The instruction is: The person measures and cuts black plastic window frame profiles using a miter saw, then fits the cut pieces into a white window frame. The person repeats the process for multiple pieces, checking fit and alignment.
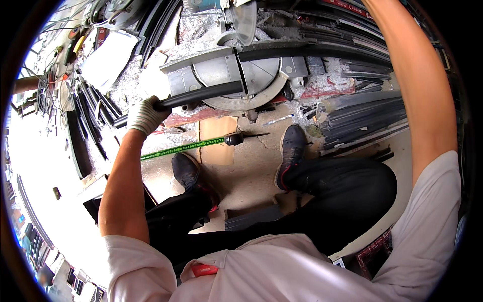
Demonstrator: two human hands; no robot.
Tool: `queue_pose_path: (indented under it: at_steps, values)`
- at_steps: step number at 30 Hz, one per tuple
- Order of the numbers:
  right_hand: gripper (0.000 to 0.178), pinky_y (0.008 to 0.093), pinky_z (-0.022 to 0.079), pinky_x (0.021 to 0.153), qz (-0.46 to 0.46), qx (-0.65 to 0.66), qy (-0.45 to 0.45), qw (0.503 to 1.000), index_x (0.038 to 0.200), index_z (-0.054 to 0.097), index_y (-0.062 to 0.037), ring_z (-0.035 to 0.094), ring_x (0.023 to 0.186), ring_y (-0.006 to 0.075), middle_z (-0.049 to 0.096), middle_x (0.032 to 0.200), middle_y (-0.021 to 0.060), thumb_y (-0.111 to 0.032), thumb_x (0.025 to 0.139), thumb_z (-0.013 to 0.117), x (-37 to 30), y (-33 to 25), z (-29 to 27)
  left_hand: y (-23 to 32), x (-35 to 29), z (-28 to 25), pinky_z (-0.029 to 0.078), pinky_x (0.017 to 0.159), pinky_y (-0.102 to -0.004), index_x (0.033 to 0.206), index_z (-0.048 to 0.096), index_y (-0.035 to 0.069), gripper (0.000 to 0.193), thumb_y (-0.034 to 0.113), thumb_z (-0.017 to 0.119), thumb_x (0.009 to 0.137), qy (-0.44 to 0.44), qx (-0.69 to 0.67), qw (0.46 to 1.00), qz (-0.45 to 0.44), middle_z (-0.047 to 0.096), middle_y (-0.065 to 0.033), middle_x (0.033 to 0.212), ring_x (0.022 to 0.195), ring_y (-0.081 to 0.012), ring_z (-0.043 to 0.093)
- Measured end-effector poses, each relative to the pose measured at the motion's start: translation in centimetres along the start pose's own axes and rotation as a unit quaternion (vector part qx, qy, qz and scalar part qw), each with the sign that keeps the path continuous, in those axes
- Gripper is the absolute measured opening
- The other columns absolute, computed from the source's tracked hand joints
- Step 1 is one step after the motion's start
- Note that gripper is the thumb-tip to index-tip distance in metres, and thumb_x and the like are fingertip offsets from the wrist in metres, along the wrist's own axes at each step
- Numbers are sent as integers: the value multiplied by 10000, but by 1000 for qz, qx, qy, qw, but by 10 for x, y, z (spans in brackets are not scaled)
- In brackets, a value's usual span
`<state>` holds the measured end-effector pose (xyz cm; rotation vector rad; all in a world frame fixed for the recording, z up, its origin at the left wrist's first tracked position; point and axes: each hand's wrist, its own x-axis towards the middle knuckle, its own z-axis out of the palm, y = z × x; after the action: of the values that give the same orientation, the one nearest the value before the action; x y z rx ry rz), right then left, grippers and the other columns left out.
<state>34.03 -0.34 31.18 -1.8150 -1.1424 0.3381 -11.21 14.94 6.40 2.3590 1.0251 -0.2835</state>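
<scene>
A striped work glove covers my left hand (149, 115), whose fingers are wrapped round a black profile strip (206, 93). The strip's far end lies on the silver round table of a miter saw (209, 70), close to the slot. Above that table hangs the saw's blade with its guard (245, 22). Along the fence to the right runs another long black profile (307, 52), apart from the held one. My right forearm (415, 75) reaches up past the top edge, so the right hand is out of the picture.
A tape measure (233, 139) with its green tape pulled out lies on cardboard (219, 125) between my shoes. Dark profiles (362, 121) are stacked at the right, more strips (90, 110) at the left. White sheet (108, 58) and pale shavings (196, 30) surround the saw.
</scene>
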Motion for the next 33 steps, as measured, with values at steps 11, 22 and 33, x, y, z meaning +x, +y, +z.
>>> queue_pose_path:
  at_steps: [11, 22, 33]
  values:
    - [349, 340, 494, 715, 36, -69, 90, 993, 1061, 739, -59, 560, 744, 137, 678, 853, 14, -392, 976, 682, 15, 13, 12, 47, -55, 23, 546, 794, -450, 917, 702, 59, 192, 189, 747, 783, 89, -24, 994, 59, 690, -187, 893, 849, -391, 675]
    - [524, 406, 507, 848, -54, -42, 191, 979, 1201, 677, -25, 650, 902, 274, 729, 1004, 135, -489, 1027, 505, -7, 81, -7, 100, -106, 60, 490, 899, -502, 1050, 681, 58, 340, 148, 769, 734, 76, -21, 987, 142, 668, -195, 1007, 1002, -421, 606]
    - [543, 472, 466, 1109, 290, -418, -80, 857, 1442, 536, -149, 566, 1311, 387, 569, 1454, 177, -354, 945, 611, -182, 235, 11, 79, -113, 78, 487, 885, -504, 1093, 702, 75, 358, 123, 730, 739, 49, -30, 987, 151, 650, -181, 1011, 973, -424, 582]
